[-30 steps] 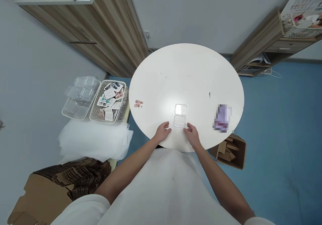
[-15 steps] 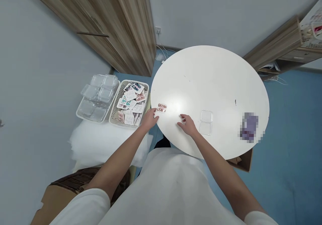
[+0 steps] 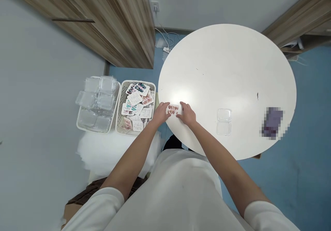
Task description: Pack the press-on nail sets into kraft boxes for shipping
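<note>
Our L hand (image 3: 160, 113) and R hand (image 3: 188, 114) are both clamped on the card w/ reddish oval pcs (image 3: 173, 109), one per side, ctr of frame, at the worktop's (image 3: 227, 58) L edge. Half a sec ago our R hand was well apart from it. Open clear case (image 3: 224, 121), R of ctr, is untouched. Blurred purple item (image 3: 273, 122) far R. Basket of cards (image 3: 138, 82) L of worktop, tub of clear cases (image 3: 97, 131) beside it.
</note>
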`<state>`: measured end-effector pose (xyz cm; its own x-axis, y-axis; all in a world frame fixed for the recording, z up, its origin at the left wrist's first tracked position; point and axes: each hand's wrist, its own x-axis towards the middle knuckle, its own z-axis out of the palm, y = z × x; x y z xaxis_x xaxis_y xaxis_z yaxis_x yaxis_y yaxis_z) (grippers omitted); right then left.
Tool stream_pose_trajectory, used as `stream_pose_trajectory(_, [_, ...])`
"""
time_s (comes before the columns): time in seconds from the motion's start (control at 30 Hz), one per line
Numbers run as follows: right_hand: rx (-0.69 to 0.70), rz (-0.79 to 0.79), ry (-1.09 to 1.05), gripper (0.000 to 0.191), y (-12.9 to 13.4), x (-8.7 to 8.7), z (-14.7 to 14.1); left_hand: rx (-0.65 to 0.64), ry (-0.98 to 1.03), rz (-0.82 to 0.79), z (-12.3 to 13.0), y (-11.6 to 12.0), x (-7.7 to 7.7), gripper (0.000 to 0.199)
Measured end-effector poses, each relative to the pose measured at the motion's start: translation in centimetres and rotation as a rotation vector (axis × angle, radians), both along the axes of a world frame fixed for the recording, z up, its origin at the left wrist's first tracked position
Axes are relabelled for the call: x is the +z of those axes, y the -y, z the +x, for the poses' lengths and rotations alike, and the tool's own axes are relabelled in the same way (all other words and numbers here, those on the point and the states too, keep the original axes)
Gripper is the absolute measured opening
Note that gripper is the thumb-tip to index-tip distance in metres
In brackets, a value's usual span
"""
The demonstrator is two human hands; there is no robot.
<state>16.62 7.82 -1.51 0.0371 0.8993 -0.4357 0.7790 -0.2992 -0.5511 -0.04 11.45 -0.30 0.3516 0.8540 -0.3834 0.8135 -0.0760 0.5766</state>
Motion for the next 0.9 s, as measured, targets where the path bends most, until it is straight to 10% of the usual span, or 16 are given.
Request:
stream_pose_trajectory(0.5, [-0.009,0.085,-0.226,0.067,2.4,0.3,0.4,-0.025,0.096,0.069,0.5,1.9,0.3,0.054])
stream_pose_trajectory(0.9, [-0.087,0.134,-0.336,0.081,10.3,2.8,6.3,-0.183,0.300,0.039,5.9,6.5,1.7,0.065])
